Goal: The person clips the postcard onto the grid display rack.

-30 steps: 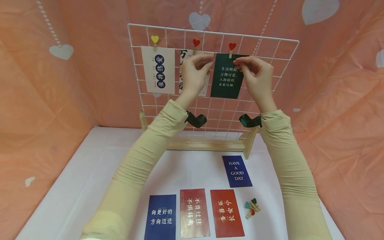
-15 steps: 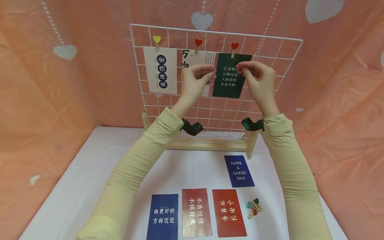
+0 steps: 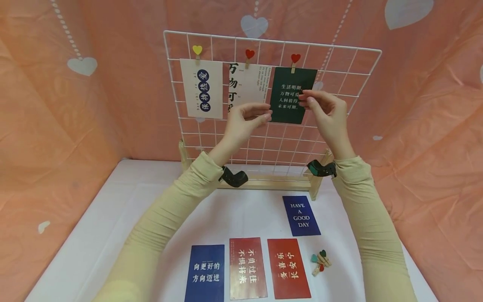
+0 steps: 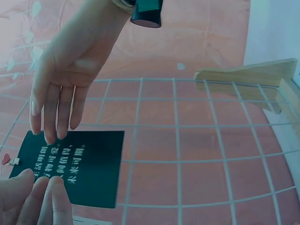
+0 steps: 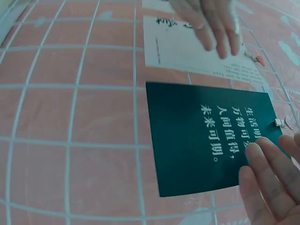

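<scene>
A dark green card (image 3: 288, 79) with white writing hangs on the white wire grid (image 3: 343, 72), held at its top by a clothespin with a red heart (image 3: 296, 58). By the card's lower left side is my left hand (image 3: 245, 121), its fingers extended and nothing gripped. My right hand (image 3: 330, 111) is at the card's right edge, with fingers fairly straight over it; in the right wrist view its fingertips (image 5: 255, 150) lie over the card's side. Whether they press it I cannot tell. Left of it hang a white card with black characters (image 3: 247, 84) and a cream card (image 3: 211, 109).
On the white table (image 3: 94, 218) lie a blue "HAVE A GOOD DAY" card (image 3: 300, 216), another blue card (image 3: 205, 268), a pinkish-red card (image 3: 247, 268) and a red card (image 3: 288, 268). Several heart clothespins (image 3: 320, 262) sit to their right. The grid stands on a wooden base (image 3: 271, 183).
Both hands have moved down from near the green card's top to its lower half, the left hand uncovering more of the white card. The green card stays hanging in place.
</scene>
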The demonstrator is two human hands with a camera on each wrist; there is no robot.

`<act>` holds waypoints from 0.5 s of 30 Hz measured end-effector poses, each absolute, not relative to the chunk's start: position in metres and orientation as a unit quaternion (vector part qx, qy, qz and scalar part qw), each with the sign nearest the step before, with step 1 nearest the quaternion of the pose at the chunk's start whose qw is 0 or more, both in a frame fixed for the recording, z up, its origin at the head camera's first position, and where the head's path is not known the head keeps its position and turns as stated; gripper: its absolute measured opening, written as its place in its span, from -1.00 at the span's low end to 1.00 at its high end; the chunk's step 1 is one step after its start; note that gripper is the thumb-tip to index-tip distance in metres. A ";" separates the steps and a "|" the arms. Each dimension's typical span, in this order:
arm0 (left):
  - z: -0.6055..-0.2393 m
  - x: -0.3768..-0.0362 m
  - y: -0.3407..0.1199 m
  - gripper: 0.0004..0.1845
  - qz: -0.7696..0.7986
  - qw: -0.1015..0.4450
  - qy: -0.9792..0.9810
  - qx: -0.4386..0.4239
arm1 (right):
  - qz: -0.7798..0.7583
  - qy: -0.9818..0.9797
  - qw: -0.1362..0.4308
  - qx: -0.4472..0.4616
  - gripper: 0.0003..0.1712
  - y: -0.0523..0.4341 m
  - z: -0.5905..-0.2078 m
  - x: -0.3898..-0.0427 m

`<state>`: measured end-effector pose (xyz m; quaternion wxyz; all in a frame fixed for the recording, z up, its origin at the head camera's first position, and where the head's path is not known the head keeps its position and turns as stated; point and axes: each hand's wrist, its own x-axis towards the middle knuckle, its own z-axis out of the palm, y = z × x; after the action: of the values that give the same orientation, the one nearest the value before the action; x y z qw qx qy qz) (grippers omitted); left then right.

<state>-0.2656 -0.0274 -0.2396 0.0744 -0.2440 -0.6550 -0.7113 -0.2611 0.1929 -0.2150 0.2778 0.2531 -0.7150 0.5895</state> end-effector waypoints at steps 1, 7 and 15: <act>-0.242 -0.265 -0.027 -0.70 -0.707 0.068 -0.660 -0.245 | 0.603 -0.707 0.267 0.257 -0.73 0.196 -0.219 -0.264; -0.257 -0.257 -0.027 -0.66 -0.690 0.033 -0.682 -0.241 | 0.641 -0.687 0.216 0.265 -0.67 0.206 -0.235 -0.260; -0.281 -0.250 -0.032 -0.61 -0.678 -0.007 -0.695 -0.240 | 0.656 -0.684 0.183 0.262 -0.64 0.214 -0.253 -0.242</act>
<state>-0.2497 -0.0319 -0.2809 -0.0065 -0.2402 -0.6949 -0.6778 -0.2423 0.2136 -0.2530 0.1833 0.2623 -0.6835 0.6560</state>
